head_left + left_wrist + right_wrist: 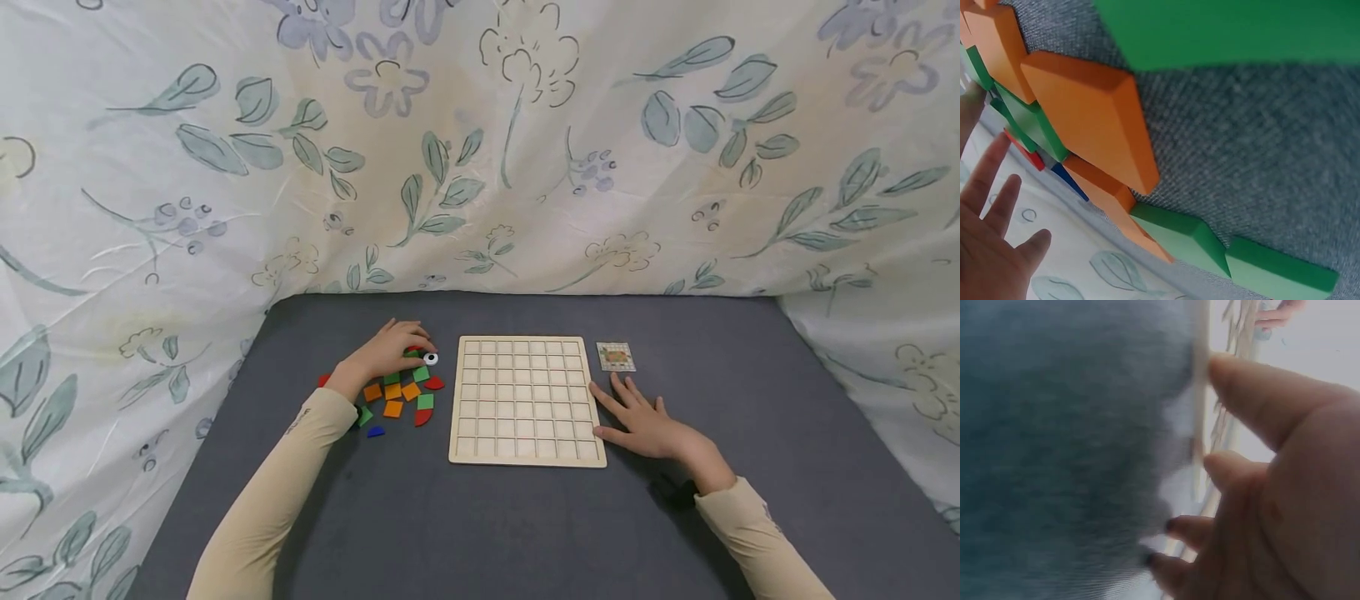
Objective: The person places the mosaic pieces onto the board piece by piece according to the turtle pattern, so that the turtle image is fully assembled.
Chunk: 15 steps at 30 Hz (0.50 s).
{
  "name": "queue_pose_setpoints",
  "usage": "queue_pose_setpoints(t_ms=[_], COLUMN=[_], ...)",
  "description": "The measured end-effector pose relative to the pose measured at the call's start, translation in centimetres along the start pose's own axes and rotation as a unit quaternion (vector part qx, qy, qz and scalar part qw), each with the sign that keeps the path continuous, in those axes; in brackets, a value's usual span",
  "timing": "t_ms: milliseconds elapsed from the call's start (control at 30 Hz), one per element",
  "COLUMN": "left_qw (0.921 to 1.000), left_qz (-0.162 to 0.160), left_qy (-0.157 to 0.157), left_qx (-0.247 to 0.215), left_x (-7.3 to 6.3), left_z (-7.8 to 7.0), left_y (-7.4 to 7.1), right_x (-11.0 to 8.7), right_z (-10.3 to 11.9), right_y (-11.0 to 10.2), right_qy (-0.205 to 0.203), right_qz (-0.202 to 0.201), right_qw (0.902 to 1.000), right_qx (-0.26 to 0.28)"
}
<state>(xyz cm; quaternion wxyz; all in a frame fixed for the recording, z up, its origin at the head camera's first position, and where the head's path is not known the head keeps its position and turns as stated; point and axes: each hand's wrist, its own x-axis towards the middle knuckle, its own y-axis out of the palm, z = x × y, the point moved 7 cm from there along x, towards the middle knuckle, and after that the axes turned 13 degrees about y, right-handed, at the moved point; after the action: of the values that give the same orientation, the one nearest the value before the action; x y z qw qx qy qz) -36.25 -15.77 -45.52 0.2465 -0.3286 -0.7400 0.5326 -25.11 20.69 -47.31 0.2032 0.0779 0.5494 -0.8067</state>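
Observation:
My left hand (392,350) reaches over the far side of a loose group of flat coloured pieces, its fingers beside a round white piece with a black centre (430,359). Seen from the left wrist, its fingers (990,178) are spread and relaxed near green and red pieces. No piece is plainly gripped. A square wooden board (525,400) with a raised grid lies flat in the middle. My right hand (647,423) rests at the board's right edge with fingers spread. In the right wrist view, thumb and a fingertip touch the board's rim (1200,394).
Orange squares (393,409), green squares (425,402), red rounded pieces (423,417) and a blue piece (376,432) lie left of the board. A small printed picture card (616,357) lies beyond my right hand. A floral cloth (480,167) hangs behind the dark table (480,533).

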Motion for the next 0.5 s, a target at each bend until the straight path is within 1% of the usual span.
queue_pose_setpoints(t_ms=[133,233,333,500], left_qw=[1.0000,0.9999,0.9994,0.9979], left_qz=[-0.002,-0.009,-0.021,-0.040], left_qy=[-0.002,-0.002,-0.003,-0.005], left_qx=[0.004,0.014,0.029,0.050], left_x=[0.2,0.3,0.4,0.6], left_z=[0.0,-0.1,-0.1,-0.4], left_y=[-0.1,-0.1,-0.3,-0.6], right_x=[0.2,0.2,0.2,0.2], right_z=[0.3,0.7,1.0,1.1], right_y=[0.0,-0.1,-0.2,-0.4], right_qy=[0.021,0.032,0.035,0.041], right_qz=[0.037,0.056,0.063,0.062], right_qw=[0.9990,0.9976,0.9970,0.9967], right_qx=[-0.012,-0.023,-0.029,-0.032])
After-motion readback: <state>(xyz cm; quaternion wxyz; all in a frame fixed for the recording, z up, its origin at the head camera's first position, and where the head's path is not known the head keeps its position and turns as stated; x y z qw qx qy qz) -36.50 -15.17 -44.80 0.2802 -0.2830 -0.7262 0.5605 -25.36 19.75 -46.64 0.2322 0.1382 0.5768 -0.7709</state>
